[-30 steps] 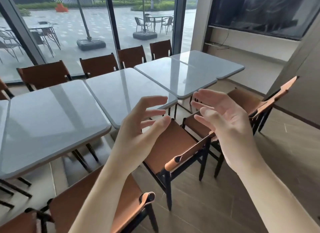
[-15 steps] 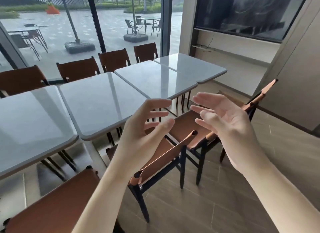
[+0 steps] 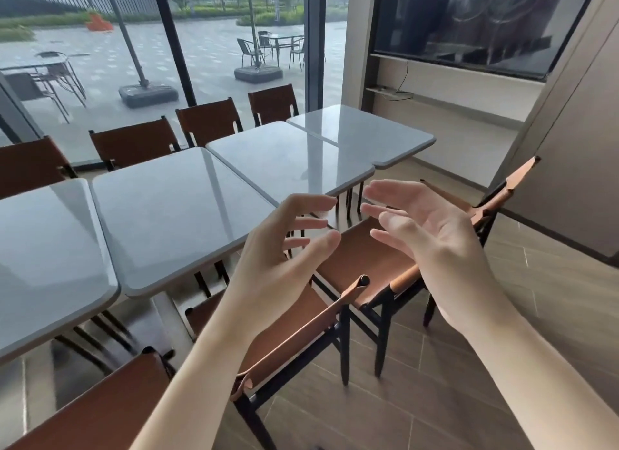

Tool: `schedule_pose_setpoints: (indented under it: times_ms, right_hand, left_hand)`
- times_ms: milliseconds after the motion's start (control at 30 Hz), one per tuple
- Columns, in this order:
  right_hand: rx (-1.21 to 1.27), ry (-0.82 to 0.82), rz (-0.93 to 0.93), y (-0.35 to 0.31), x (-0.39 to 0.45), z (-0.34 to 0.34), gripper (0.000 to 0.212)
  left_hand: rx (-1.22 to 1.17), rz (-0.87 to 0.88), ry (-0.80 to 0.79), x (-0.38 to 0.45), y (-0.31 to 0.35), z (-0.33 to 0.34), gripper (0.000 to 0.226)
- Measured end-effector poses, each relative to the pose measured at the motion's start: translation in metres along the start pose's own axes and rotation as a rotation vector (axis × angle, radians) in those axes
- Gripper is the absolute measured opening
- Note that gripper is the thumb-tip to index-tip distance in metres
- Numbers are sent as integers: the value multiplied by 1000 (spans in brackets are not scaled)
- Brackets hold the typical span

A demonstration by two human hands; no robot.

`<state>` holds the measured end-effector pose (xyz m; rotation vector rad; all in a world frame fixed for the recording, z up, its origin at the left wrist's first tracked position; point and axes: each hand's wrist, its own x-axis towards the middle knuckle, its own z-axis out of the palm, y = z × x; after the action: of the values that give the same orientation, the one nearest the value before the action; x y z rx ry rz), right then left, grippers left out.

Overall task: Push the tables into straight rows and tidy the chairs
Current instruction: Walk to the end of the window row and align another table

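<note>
Both hands were raised in mid-air, holding nothing. The left hand [image 3: 284, 248] had its fingers loosely curved and spread; the right hand [image 3: 432, 235] faced it, palm inward, fingers relaxed and apart. Beyond them, four grey glossy square-topped desks [image 3: 174, 208] ran in a line toward the far window, the last two slightly out of step at their near edges. Brown leather chairs with black frames [image 3: 368, 265] stood along the near edge below the hands, one angled outward; more brown chairs [image 3: 134, 144] lined the far edge by the glass.
</note>
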<state>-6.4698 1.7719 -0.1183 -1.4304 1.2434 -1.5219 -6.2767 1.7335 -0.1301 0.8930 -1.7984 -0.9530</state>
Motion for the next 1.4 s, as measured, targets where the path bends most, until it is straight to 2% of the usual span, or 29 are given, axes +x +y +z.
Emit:
schedule_pose_setpoints:
  times_ms: [367, 500, 700, 867, 967, 1100, 1267, 1400]
  right_hand:
    - [-9, -26, 25, 42, 121, -16, 27]
    - [6, -100, 46, 62, 156, -1, 27]
    - [67, -260, 64, 92, 207, 41, 26]
    - [84, -396, 102, 116, 253, 75, 27]
    - [111, -468, 133, 134, 289, 94, 27]
    - [91, -607, 158, 166, 344, 122, 26]
    - [6, -726, 225, 241, 406, 151, 27]
    - [-193, -882, 226, 319, 446, 175, 33]
  left_hand:
    - [-14, -30, 65, 117, -51, 0, 31]
    - [30, -94, 112, 128, -74, -21, 27]
    - [123, -268, 303, 132, -112, -69, 22]
    - [110, -380, 414, 139, -138, -86, 17]
    - [150, -415, 448, 152, -158, -97, 23]
    - [199, -509, 554, 176, -212, -113, 16]
    - [253, -763, 606, 184, -316, -133, 18]
    - [411, -947, 485, 188, -392, -158, 35]
